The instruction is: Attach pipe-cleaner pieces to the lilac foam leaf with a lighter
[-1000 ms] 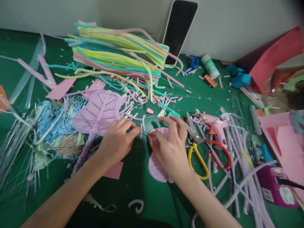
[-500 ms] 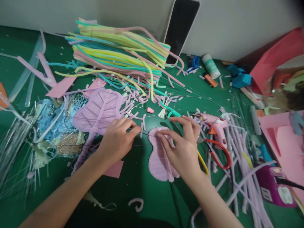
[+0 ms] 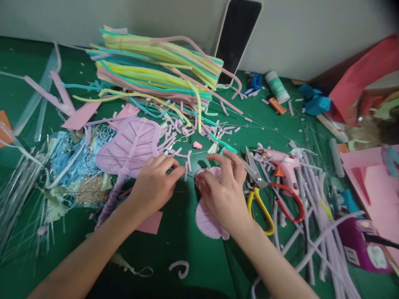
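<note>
A thin dark wire-like strand spans the small gap between my hands. My left hand is closed in a pinch on its left part. The closed fingertips of my right hand meet the strand's right end, over a fuzzy lilac fan-shaped piece. That piece is ribbed, with a dark scalloped edge, and my right hand covers much of it. Behind my left hand lies a lilac pipe-cleaner fan with a wrapped handle. Scissors with one red and one yellow handle rest beside my right hand.
Bundled pastel pipe cleaners lie at the back, before a leaning phone. To the right are a pink glue gun, loose lilac pipe cleaners and a purple device. Blue tassels sit at left; lilac snippets litter the green table.
My right hand has moved left along the strand, closer to my left hand, shortening the gap and uncovering more of the scissors. My left hand has stayed in place.
</note>
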The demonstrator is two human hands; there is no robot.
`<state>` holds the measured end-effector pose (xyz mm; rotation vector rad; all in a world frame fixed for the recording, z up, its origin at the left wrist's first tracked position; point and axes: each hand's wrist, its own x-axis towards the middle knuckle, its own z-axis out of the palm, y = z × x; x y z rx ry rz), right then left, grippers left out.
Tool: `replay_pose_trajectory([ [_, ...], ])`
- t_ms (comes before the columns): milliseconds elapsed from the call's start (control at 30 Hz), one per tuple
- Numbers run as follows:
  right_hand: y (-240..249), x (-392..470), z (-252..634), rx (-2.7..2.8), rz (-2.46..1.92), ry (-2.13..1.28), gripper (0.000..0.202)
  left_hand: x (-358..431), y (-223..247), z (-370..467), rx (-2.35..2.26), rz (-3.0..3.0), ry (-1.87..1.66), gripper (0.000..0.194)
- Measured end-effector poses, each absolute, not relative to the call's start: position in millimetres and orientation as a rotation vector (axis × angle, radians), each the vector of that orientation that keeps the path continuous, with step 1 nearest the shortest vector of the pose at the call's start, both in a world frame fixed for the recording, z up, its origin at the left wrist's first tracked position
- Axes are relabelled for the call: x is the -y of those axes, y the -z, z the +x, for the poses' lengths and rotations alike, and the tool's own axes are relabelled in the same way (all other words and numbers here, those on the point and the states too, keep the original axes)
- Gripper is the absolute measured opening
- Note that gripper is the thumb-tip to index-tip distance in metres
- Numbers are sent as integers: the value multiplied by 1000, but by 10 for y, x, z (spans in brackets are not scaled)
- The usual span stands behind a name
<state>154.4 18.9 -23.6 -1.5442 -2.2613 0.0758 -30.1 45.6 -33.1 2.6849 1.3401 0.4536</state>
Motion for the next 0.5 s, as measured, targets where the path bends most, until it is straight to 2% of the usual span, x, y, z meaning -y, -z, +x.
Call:
replay_pose_trajectory([
  [167, 191, -272, 1669, 2242, -1534, -199, 12, -454, 346, -310, -1344, 2681, -474, 18],
  [233, 149, -347, 1770, 2268, -1557, -336, 25, -453, 350, -319, -1329, 2676, -495, 18],
  [500, -97, -709, 1806, 2840, -1375, -572, 26, -448, 333, -362, -1264, 2670, -632, 14],
])
